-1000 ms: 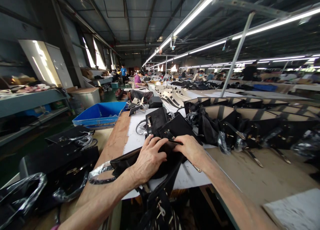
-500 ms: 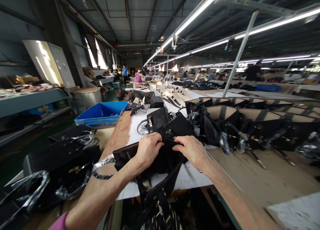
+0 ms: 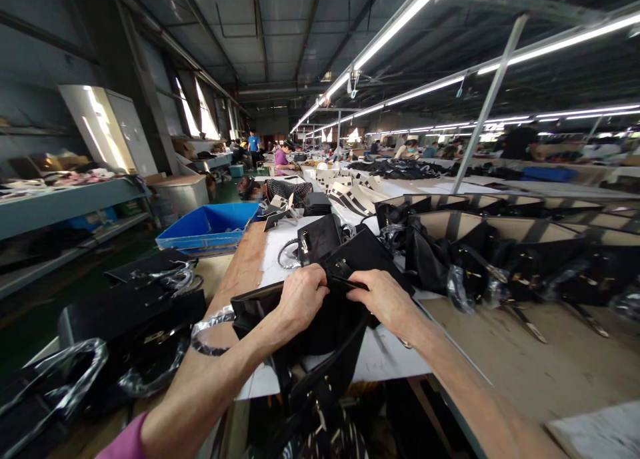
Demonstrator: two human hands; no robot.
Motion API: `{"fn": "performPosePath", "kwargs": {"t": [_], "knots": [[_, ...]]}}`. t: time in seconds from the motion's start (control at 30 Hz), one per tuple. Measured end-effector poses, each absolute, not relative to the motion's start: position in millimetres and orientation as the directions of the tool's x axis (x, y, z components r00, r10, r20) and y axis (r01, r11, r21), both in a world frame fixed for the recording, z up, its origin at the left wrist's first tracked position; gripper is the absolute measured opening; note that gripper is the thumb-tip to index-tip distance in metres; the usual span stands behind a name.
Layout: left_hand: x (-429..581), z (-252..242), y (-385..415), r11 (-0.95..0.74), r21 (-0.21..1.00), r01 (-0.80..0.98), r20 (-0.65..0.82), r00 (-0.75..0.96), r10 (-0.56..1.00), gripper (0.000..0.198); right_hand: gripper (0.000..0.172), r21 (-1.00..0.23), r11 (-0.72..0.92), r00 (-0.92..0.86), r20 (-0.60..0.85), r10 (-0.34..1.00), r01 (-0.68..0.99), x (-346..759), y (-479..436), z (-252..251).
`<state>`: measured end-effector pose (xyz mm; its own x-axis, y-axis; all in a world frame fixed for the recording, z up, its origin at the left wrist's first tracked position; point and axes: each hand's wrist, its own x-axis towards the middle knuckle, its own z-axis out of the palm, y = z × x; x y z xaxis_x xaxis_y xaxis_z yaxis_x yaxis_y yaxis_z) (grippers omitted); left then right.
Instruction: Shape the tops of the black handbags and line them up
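A black handbag (image 3: 320,332) lies at the table's near edge, straight in front of me. My left hand (image 3: 303,294) is closed on its upper edge, fingers curled over the rim. Just to the right, my right hand (image 3: 383,297) pinches the same edge between thumb and fingers, with a small gap between the hands. One bag handle (image 3: 213,332), wrapped in clear plastic, sticks out on the left. Beyond my hands lie two more black bags, a smaller one (image 3: 320,238) and a flat one (image 3: 373,256). The inside of the held bag is mostly dark.
Black bags with plastic-wrapped handles (image 3: 135,326) are piled on the left. Rows of open beige-lined bags (image 3: 525,246) stand on the right. A blue bin (image 3: 207,226) sits beyond the left pile. Co-workers, one in purple (image 3: 283,158), are further back; a metal post (image 3: 490,106) rises at right.
The whole view has shifted slightly, so the surroundings sit a little further right. Both hands keep their grip on the bag's edge, almost unmoved.
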<state>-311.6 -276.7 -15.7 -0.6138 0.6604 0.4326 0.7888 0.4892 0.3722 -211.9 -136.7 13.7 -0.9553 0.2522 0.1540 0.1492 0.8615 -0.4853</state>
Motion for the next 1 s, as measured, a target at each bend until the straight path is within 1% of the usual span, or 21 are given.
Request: {"fn": "performPosePath", "kwargs": {"t": [0.1,0.27,0.37,0.43,0.53,0.63,0.77,0.87,1.0], "knots": [[-316.4,-13.9,-276.0,0.489,0.425,0.762,0.413,-0.644,0.645,0.008,0.013,-0.542,0.831,-0.962,0.143,0.233,0.121,-212.1,-132.0,12.6],[-320.4,-14.1,-272.0,0.495,0.455,0.74,0.423,-0.669,0.612,0.008,0.016,-0.571,0.814,-0.953,0.178,0.247,0.104,-210.2,-131.9,8.7],[-319.2,-14.8,-269.8,0.518,0.467,0.717,0.419,-0.695,0.585,0.009,0.018,-0.541,0.836,-0.952,0.202,0.232,0.089,-209.3,-134.9,9.0],[-318.1,-15.1,-269.0,0.533,0.473,0.701,0.414,-0.711,0.568,0.011,0.017,-0.501,0.859,-0.951,0.199,0.237,0.109,-209.3,-136.9,10.5],[-316.3,-15.1,-268.3,0.554,0.469,0.688,0.415,-0.725,0.55,0.013,0.015,-0.434,0.886,-0.95,0.173,0.259,0.162,-211.5,-139.3,13.5],[-314.7,-14.3,-267.6,0.567,0.455,0.687,0.419,-0.727,0.544,0.013,0.018,-0.39,0.904,-0.959,0.141,0.246,0.175,-218.0,-140.6,15.4],[-313.4,-11.9,-267.9,0.573,0.455,0.682,0.405,-0.731,0.549,0.011,0.017,-0.391,0.906,-0.965,0.129,0.227,0.161,-228.5,-140.2,13.8],[-314.2,-10.0,-269.8,0.558,0.473,0.682,0.38,-0.729,0.569,0.012,0.014,-0.409,0.902,-0.963,0.158,0.22,0.139,-231.4,-138.4,10.9],[-317.0,-8.3,-273.4,0.504,0.511,0.697,0.378,-0.708,0.596,0.01,0.016,-0.441,0.893,-0.962,0.194,0.19,0.088,-229.2,-135.8,8.4]]}}
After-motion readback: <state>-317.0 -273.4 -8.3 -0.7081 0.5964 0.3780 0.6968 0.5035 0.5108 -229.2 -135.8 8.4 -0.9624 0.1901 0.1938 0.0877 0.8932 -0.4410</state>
